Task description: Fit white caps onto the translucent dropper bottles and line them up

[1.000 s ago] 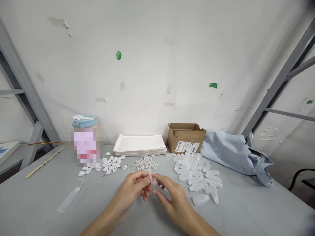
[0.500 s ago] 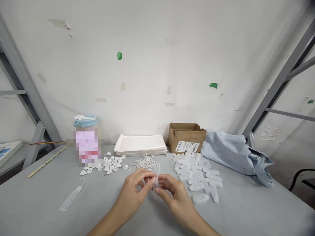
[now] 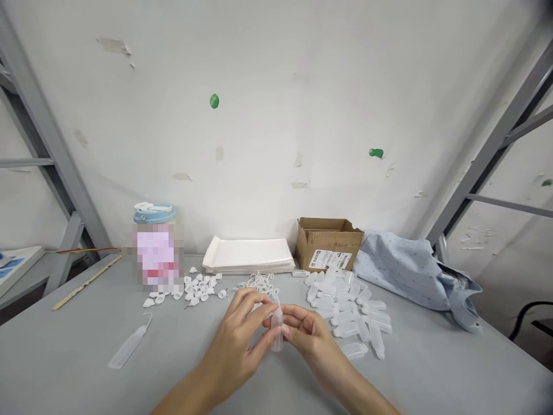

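Note:
Between my two hands, near the front middle of the table, a small translucent bottle (image 3: 277,334) stands upright, with a thin white strip rising from its neck. The fingers and thumb of my left hand (image 3: 242,334) close on its left side. My right hand (image 3: 311,337) pinches it from the right. Behind my fingers lies a heap of white strips (image 3: 258,282). More translucent bottles (image 3: 345,314) are piled on the right. At the left lie small white caps (image 3: 201,288), and a bottle with a curved strip (image 3: 129,346) rests alone nearer the front.
Along the wall stand a blue-lidded tub (image 3: 154,242), a stack of white envelopes (image 3: 248,255) and an open cardboard box (image 3: 328,245). A light blue cloth (image 3: 401,268) lies at the right. A thin wooden strip (image 3: 86,283) rests on the grey table (image 3: 78,357) at the left.
My left fingers have shifted on the bottle, its thumb now lower, and more of the bottle shows. The strip sits lower above the neck. The view has shifted slightly.

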Available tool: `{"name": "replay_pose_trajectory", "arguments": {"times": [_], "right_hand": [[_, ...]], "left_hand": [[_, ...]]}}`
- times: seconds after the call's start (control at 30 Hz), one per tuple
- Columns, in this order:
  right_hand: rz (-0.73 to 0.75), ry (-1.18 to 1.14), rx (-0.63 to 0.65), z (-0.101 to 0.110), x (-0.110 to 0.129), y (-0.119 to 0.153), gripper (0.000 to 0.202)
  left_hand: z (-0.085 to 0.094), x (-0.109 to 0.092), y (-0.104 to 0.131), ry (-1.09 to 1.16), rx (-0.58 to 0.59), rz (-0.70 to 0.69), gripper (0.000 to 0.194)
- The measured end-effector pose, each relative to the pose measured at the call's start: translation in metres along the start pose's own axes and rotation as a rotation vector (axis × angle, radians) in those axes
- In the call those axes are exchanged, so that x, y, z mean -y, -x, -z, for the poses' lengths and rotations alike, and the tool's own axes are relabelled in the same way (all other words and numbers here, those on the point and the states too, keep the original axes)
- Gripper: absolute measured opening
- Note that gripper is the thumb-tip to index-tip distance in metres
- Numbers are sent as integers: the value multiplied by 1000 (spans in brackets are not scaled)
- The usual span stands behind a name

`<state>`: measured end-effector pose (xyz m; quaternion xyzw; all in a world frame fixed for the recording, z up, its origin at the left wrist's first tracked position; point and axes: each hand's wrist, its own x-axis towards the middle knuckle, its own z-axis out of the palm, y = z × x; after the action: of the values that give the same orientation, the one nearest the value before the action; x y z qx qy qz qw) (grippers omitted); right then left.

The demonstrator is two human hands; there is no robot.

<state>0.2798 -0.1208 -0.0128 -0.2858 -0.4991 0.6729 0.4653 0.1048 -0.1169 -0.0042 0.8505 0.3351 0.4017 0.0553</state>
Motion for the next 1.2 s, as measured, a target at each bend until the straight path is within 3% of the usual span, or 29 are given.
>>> {"name": "replay_pose_trajectory", "arguments": {"times": [0.13, 0.23, 0.57, 0.67, 0.83, 0.93, 1.07, 1.2], "right_hand": [[-40, -127, 31, 0, 0, 1, 32], [-62, -170, 44, -1, -3, 1, 31], [-157, -146, 161, -9, -9, 4, 33], [-227, -74, 194, -11, -14, 6, 37], [-273, -11, 145, -11, -15, 6, 40], [-266, 24, 134, -11, -13, 4, 39], [-260, 58, 119, -10, -13, 4, 35], [-243, 80, 112, -8, -14, 4, 29]], "left_hand": [[10, 2, 2, -68, 177, -17, 47], [13, 4, 5, -105, 235, -33, 59], [25, -8, 19, 5, 238, 17, 51], [44, 4, 36, -62, 232, 69, 48], [101, 55, 70, -287, 239, 223, 44], [131, 78, 80, -336, 320, 347, 40], [150, 85, 81, -286, 481, 523, 41], [155, 85, 80, -229, 533, 601, 42]]}}
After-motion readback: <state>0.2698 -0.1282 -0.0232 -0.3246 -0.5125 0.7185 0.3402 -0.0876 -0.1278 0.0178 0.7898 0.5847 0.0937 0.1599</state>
